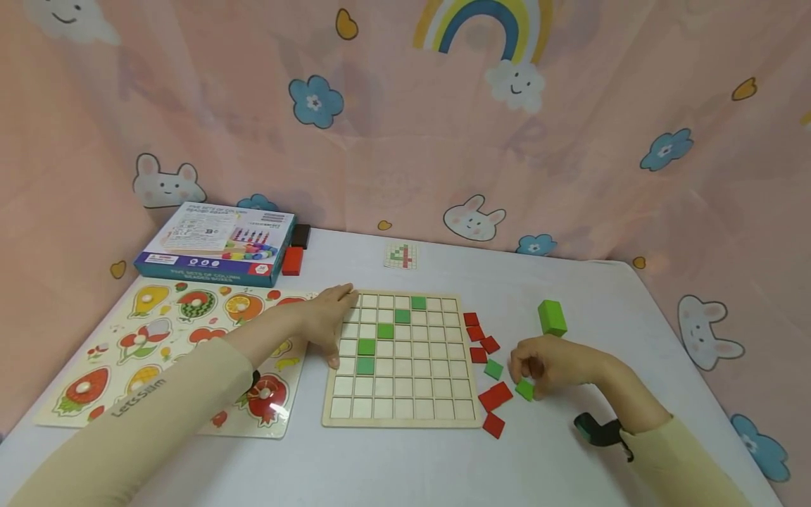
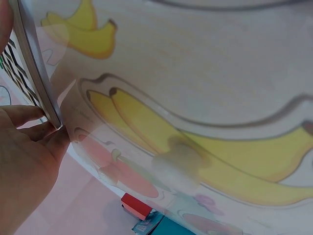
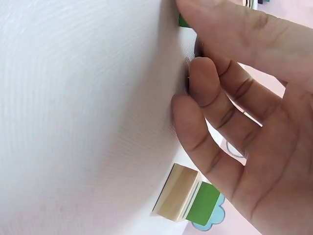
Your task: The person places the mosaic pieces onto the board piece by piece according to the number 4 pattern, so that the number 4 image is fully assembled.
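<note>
A wooden grid board (image 1: pixel 403 387) lies in the middle of the white table, with several green tiles (image 1: pixel 385 331) in a diagonal run of its squares. My left hand (image 1: pixel 324 320) rests at the board's upper left edge, fingers and thumb spread; in the left wrist view its fingertips touch the board's side. Right of the board, my right hand (image 1: pixel 557 365) is low over the table, fingers bent, thumb and forefinger at a loose green tile (image 1: pixel 524 389). In the right wrist view only a sliver of that tile shows beside the thumb. Another green tile (image 1: pixel 493 369) lies nearby.
Several red tiles (image 1: pixel 494 396) lie along the board's right side. A green block (image 1: pixel 552 317) stands behind my right hand. A small pattern card (image 1: pixel 401 256) lies at the back. A fruit puzzle board (image 1: pixel 184 331), a printed box (image 1: pixel 215 243) and a red block (image 1: pixel 292 260) are leftward.
</note>
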Tool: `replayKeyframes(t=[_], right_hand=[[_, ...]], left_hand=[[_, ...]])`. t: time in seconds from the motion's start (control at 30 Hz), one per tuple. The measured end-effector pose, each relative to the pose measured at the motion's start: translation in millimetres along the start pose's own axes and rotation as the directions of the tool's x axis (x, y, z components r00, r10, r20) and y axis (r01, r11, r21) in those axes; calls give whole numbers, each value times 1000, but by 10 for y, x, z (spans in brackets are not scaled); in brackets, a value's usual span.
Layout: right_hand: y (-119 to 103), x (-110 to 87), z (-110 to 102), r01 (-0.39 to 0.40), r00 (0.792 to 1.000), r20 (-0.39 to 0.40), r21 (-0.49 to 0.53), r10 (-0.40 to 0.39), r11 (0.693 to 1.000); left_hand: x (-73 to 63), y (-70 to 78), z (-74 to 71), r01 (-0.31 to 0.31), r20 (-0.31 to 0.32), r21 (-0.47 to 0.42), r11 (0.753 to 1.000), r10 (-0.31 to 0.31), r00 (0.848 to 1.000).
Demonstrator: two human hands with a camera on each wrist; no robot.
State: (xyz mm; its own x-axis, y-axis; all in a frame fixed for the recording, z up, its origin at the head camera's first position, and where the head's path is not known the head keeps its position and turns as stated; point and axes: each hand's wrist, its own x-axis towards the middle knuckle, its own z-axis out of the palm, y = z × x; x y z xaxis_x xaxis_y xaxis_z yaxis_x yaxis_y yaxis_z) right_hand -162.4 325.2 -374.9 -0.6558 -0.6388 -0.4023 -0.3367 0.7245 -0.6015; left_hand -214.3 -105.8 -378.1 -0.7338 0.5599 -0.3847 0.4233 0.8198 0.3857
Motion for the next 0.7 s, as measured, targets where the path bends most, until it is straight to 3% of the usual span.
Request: replayKeyframes(t=[0.37,0.5,0.7], right_hand=[[-115,85,-69,-64,997,-36,-59,62,996],[-194,159,-106,-31,998,-54,-28,29,999],[-409,386,-77,14,989,-145,-19,-16,1000]], left_hand=[[-6,-7,11,-7,-7,5,1000,8,1000],[-10,-2,9,-4,-6,4,1000,4,1000],[5,-19,8,6,-4,1,1000,-6,1000]])
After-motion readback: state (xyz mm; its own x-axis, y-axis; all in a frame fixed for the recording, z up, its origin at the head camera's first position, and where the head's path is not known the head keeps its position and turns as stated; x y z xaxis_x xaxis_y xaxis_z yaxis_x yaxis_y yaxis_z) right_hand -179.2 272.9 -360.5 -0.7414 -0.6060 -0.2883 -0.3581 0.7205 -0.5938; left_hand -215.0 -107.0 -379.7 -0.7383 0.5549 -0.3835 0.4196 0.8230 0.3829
